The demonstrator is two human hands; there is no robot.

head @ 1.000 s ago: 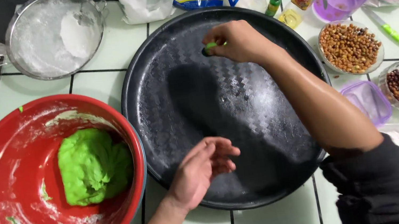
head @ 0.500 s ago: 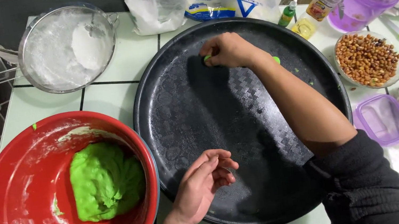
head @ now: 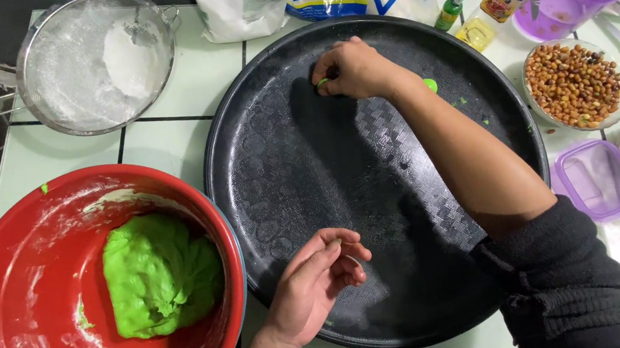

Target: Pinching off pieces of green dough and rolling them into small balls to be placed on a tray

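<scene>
Green dough bit (head: 322,82), a tiny pinch of the same stuff as the big green lump (head: 159,273) in the red bowl (head: 0,276), sits at the far side of the round black tray (head: 378,179), pressed between the fingertips of the right hand (head: 353,68), which is closed around it. It looks soft, light and a little tacky, likely to squash or smear under any firm squeeze, so a gentle fingertip pinch at its sides would suit it best. Another green dot (head: 430,84) lies on the tray just beside the right wrist. The left hand (head: 315,282) hovers over the near edge of the tray with fingers curled together; whether it holds a scrap of dough I cannot tell. Most of the pinched bit is hidden under the right fingers, so its shape is unclear. Bowls of peanuts (head: 574,84) stand off to the right
</scene>
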